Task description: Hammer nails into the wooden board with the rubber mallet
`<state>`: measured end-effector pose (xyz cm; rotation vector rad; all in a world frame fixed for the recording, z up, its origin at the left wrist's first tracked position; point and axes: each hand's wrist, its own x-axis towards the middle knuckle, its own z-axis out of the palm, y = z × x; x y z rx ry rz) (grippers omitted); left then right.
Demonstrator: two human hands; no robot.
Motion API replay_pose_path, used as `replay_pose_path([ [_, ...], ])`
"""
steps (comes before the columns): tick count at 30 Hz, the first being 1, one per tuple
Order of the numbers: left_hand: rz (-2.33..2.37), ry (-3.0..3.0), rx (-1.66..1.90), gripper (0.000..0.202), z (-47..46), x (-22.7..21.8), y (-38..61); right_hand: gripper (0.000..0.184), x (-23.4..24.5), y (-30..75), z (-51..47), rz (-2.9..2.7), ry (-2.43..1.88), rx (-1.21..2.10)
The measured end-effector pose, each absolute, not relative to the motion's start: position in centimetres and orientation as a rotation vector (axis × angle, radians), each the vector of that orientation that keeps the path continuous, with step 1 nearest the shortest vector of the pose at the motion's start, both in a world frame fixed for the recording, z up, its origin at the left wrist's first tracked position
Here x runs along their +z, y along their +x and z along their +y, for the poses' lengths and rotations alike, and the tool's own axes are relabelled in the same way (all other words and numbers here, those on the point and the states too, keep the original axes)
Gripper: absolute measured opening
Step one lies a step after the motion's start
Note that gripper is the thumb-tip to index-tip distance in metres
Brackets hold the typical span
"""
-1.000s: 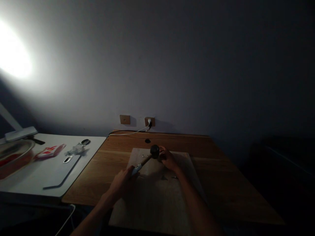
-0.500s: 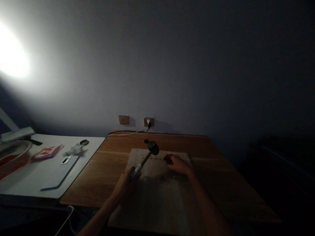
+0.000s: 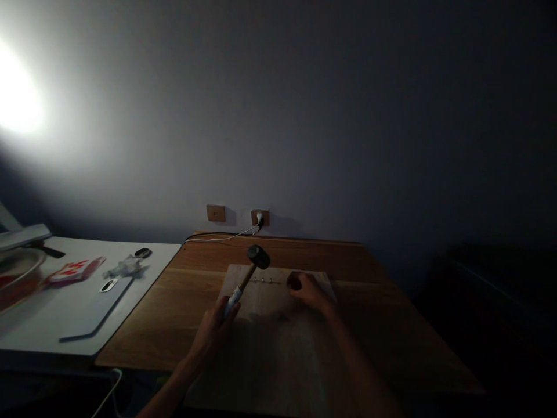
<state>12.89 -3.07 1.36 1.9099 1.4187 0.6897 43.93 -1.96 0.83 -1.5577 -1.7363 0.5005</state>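
Note:
My left hand (image 3: 217, 321) is wrapped round the white-covered grip of a mallet (image 3: 246, 277), whose dark, blunt head is raised over the near side of a row of small shiny metal pins (image 3: 263, 280). These stand upright in a pale wooden board (image 3: 265, 348), near its far edge. To the right of the row, my right hand (image 3: 308, 290) rests low over the board with thumb and fingers curled together. Whatever is between those fingertips is too dark and small to make out.
The board lies on a brown wooden table (image 3: 161, 313). At left, a white table (image 3: 30, 331) holds a grey scale (image 3: 98, 310), a red-and-white packet (image 3: 76, 271), crumpled plastic (image 3: 126, 266) and a bowl (image 3: 21, 270). Cables run to a wall socket (image 3: 260, 217) behind.
The view has shifted slightly. The mallet's head has turned a little in my left hand. My right hand's fingers have drawn closer together, and a small shiny piece by my right wrist no longer shows.

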Motion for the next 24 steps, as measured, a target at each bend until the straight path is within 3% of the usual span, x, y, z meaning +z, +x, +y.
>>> replay_pose_path([
  [3, 1.424, 1.888, 0.687, 0.045, -3.1, 1.3, 13.0, 0.018, -0.7, 42.8, 0.0, -1.623, -1.543, 0.359],
  [10, 1.402, 1.859, 0.680, 0.042, -3.4, 1.2, 12.8, 0.034, -4.1, 41.1, 0.3, -1.518, -1.443, 0.168],
  [18, 1.377, 1.877, 0.695, 0.043, -3.3, 1.0, 12.8, 0.057, -4.8, 41.3, 0.4, -1.614, -1.438, 0.170],
  [24, 1.387, 1.889, 0.686, 0.044, -3.1, 0.7, 12.7, 0.063, -4.3, 41.0, 0.2, -1.584, -1.476, 0.198],
])
